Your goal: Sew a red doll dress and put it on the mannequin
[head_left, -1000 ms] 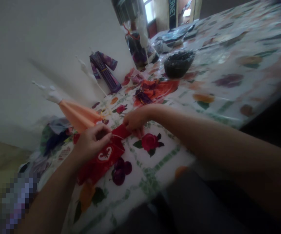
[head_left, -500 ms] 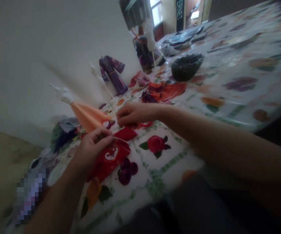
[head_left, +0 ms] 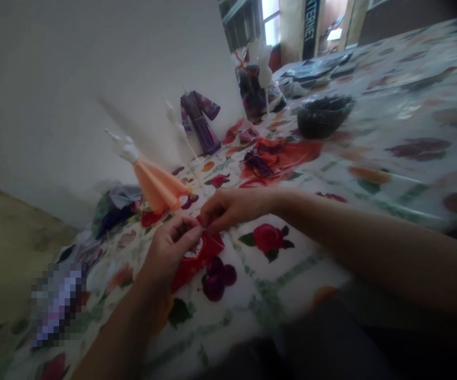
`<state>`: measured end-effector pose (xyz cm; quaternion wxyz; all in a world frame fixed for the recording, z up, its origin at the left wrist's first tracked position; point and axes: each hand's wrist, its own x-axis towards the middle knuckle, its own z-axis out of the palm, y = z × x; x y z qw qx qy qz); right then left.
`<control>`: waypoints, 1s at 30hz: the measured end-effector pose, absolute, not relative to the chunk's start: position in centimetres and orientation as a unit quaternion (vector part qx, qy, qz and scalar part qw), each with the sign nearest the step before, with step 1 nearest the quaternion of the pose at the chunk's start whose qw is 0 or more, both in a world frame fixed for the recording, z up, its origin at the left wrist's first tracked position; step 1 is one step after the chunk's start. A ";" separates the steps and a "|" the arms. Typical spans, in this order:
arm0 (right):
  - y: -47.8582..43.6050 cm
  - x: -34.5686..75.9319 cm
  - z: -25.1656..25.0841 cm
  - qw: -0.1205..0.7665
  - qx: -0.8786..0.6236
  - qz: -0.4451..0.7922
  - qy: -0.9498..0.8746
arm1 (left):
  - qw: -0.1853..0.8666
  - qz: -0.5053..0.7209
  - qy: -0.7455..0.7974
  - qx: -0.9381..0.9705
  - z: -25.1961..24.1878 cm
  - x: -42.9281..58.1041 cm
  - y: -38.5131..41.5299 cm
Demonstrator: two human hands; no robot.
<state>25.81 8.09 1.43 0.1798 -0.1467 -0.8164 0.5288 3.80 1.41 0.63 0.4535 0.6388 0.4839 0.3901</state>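
A red cloth piece (head_left: 212, 248) with a white heart-shaped patch lies on the table, partly covered by my hands. My left hand (head_left: 175, 240) pinches at its upper edge between thumb and fingers. Fingers bent and pressed together, my right hand (head_left: 232, 208) meets the left fingertips over the cloth; whatever it pinches is hidden. Just beyond stands a white doll-like form in a peach skirt (head_left: 152, 182), leaning left.
A floral plastic cloth covers the table (head_left: 260, 269). Toward the back are a small purple patterned robe (head_left: 201, 121), orange fabric (head_left: 287, 155), a dark bowl (head_left: 323, 116) and a white figure on a stand (head_left: 266, 68). Folded fabrics (head_left: 115, 208) lie left by the wall.
My right hand has come down and toward me to meet the left fingertips. A pale thin strand seen at the left fingers before is now hidden. The view has shifted slightly.
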 end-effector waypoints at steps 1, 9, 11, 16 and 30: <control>8.2 25.8 1.4 0.184 -0.140 0.531 -0.815 | 0.465 0.408 0.474 0.626 0.5 3.9 1.4; 7.5 25.3 1.4 0.229 -0.089 0.547 -0.800 | 0.609 0.478 0.399 0.491 0.3 5.0 1.2; 7.2 25.1 1.4 0.238 -0.090 0.540 -0.802 | 0.643 0.464 0.393 0.466 0.1 5.1 1.1; 7.0 24.9 1.3 0.264 -0.084 0.554 -0.785 | 0.715 0.422 0.352 0.433 -0.3 4.9 0.8; 5.9 24.6 1.6 0.213 -0.044 0.658 -0.721 | 0.762 0.387 0.307 0.419 -0.4 4.3 0.4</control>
